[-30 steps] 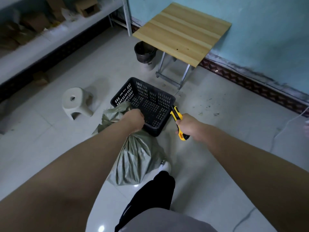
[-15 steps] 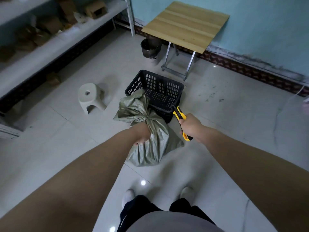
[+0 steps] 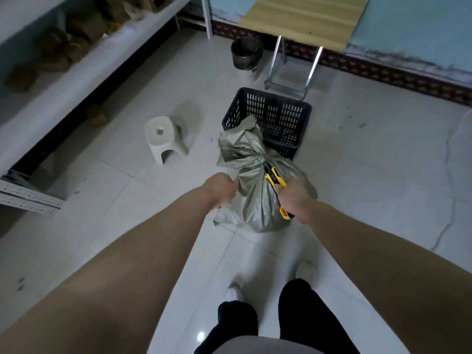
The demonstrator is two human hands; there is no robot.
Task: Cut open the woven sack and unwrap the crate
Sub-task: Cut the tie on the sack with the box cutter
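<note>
Grey-green woven sack (image 3: 255, 198) stands on the tiled floor (image 3: 370, 175), its neck tied shut and its contents hidden. The left hand (image 3: 221, 190) grips the fabric at the sack's 9 o'clock side, fingertips out of sight. The right hand (image 3: 296, 198) is closed round a yellow utility knife (image 3: 273, 178). The knife's tip is at the tied neck, and the blade is too dark to make out. A black crate (image 3: 278, 116) touches the sack at 12 o'clock, partly covered by the sack's flared top. A white stool (image 3: 163, 136) stands at 10 o'clock, well apart. The folding table (image 3: 306, 19) beyond the crate is cut off by the frame's top edge. Bare floor lies open at 3 o'clock.
</note>
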